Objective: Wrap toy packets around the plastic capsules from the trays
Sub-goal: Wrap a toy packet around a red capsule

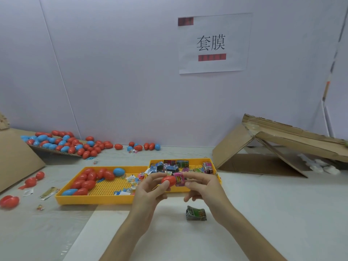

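Note:
My left hand grips a red egg-shaped capsule above the trays' front edge. A pink printed toy packet sits as a sleeve around the capsule's right end, and my right hand pinches it there. The left yellow tray holds several red and blue capsules. The right yellow tray holds several printed packets. A flat stack of packets lies on the table below my right hand.
A heap of red and blue capsules spills from a cardboard flap at the back left. A folded cardboard shelter stands at the right. Loose capsules and wrappers lie left of the trays. A paper sign hangs on the wall.

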A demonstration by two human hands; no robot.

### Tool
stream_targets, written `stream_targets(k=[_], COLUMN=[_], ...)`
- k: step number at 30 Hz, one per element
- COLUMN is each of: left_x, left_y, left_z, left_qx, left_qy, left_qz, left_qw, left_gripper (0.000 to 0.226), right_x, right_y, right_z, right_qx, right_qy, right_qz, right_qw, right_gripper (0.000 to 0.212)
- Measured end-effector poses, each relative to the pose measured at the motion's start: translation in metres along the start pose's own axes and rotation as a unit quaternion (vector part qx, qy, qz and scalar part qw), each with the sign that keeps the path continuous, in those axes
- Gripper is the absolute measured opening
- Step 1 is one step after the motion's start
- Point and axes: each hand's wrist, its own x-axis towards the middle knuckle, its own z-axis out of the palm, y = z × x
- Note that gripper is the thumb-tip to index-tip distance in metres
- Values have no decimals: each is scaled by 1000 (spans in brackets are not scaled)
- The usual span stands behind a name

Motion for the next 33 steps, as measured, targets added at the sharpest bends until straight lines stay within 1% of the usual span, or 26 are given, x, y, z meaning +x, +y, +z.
stream_targets(k=[5,10,13,18,21,27,33], left_x=[0,0,0,4,5,6,3], left_y=[-3,-4,-4,-9,-11,-13,-9], left_z=[0,0,1,0,-2,-1,0], left_qx=[46,110,134,165,168,166,146], left_qy=[7,19,25,53,57,56,30], left_qz=[28,35,48,63,72,89,106], left_qw=[999,993,990,983,981,981,983], left_gripper=[24,29,33,29,27,23,30], right_x=[0,0,0,-1,-1,-1,-2], right_y=[1,0,1,4,5,8,9], right_z=[0,-1,-1,3,5,7,6], right_qx=[-33,-55,-69,-99,-106,-112,-119], right_qy=[-15,-20,-20,-32,-40,-15,-5], right_qz=[7,14,1,-32,-40,-72,-120], right_qw=[999,998,997,994,993,991,986], right_gripper=[27,29,30,33,33,31,17])
